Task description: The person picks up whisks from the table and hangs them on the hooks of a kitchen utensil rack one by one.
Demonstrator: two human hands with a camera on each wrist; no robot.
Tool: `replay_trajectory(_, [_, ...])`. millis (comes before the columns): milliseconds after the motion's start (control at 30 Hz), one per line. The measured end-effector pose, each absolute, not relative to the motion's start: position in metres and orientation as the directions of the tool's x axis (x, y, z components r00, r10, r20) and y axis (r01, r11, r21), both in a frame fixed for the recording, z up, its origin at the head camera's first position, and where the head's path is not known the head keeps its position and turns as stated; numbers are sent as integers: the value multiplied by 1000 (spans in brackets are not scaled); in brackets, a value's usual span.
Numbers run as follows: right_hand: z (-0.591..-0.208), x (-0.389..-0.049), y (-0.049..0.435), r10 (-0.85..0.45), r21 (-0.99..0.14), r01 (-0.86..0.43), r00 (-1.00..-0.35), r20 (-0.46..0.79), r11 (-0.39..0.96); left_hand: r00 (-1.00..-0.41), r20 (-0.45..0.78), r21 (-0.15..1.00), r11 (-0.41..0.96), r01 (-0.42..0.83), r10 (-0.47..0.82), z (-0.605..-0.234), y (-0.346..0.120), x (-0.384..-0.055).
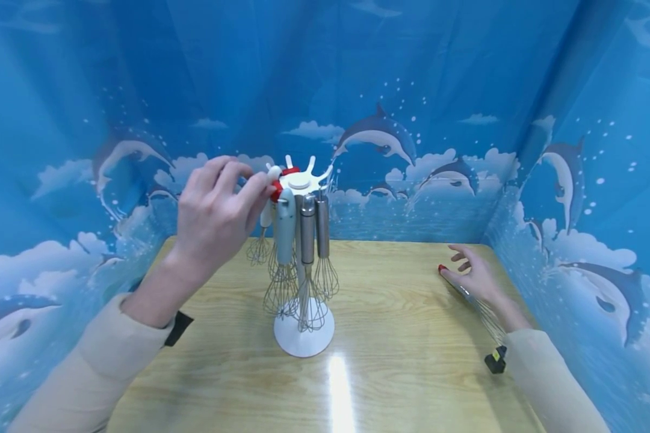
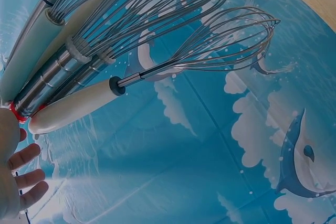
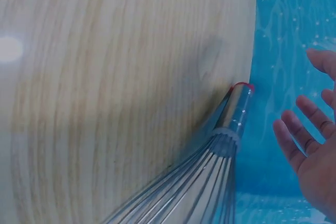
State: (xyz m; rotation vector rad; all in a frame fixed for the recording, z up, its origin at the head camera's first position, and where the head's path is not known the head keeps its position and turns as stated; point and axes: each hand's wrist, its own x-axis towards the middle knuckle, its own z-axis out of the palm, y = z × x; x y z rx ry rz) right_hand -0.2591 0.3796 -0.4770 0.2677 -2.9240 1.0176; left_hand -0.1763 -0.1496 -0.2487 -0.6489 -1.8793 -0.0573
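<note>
A white rotating stand (image 1: 299, 182) carries several hanging whisks on its hooks. My left hand (image 1: 216, 207) is at the left side of its top, where thumb and index fingertips pinch the red end of a steel-handled whisk (image 2: 44, 85); the fingers partly cover that end. Beside it hang a pale blue-handled whisk (image 1: 285, 231) and a white-handled whisk (image 2: 79, 106). At the table's right side, my right hand (image 1: 479, 279) has its fingers spread, apart from a steel whisk with a red end (image 3: 236, 111). That whisk lies on the table with its wires toward me.
The wooden table (image 1: 390, 313) extends under the stand's round white base (image 1: 303, 343). Blue dolphin-print curtains (image 1: 439, 72) enclose the back and both sides. Two more steel-handled whisks (image 1: 307, 231) hang at the stand's front and right.
</note>
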Motion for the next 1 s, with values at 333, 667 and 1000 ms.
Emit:
replay_trajectory(333, [-491, -264, 391, -145, -579, -151, -988, 56, 802, -246, 884, -250, 847, 469, 397, -248, -149, -177])
replay_trajectory(667, [-505, -269, 397, -119, -565, -110, -993, 21, 818, -235, 893, -237, 845, 479, 384, -249, -149, -178])
replay_trajectory(1000, [-515, -269, 397, -105, -533, -85, -994, -8, 842, -228, 891, -250, 844, 474, 392, -248, -148, -178])
